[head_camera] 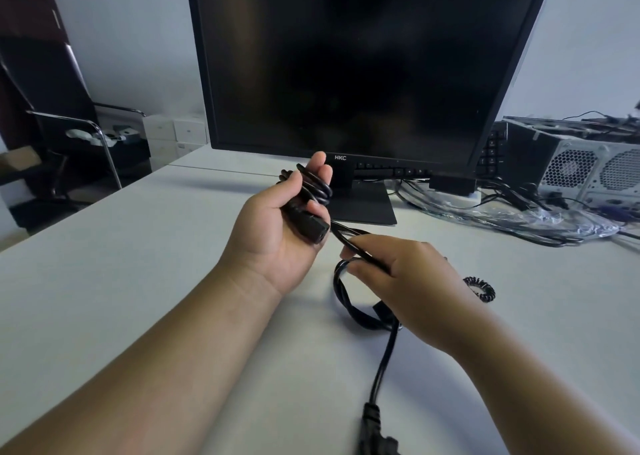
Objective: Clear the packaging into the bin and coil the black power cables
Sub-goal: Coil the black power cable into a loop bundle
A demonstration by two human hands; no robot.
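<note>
Head view. Left hand (277,226) raised above counter (138,281), gripping wound loops of black power cable (384,361). Right hand (405,281) just beside, lower right, pinching the free run. Slack trailing toward viewer, ending in plug (372,420). Right hand nearer the slack; next loop likely fed up-left.

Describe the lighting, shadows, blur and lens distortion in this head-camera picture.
Head view: dim, even, bluish light, with no hard glare on the dark monitor; soft shadows on the table under the left hand and right hand; the wide-angle lens tilts the monitor's sides and stretches the forearms; the black power cable is sharp, while the computer case at the right edge looks slightly soft.
</note>
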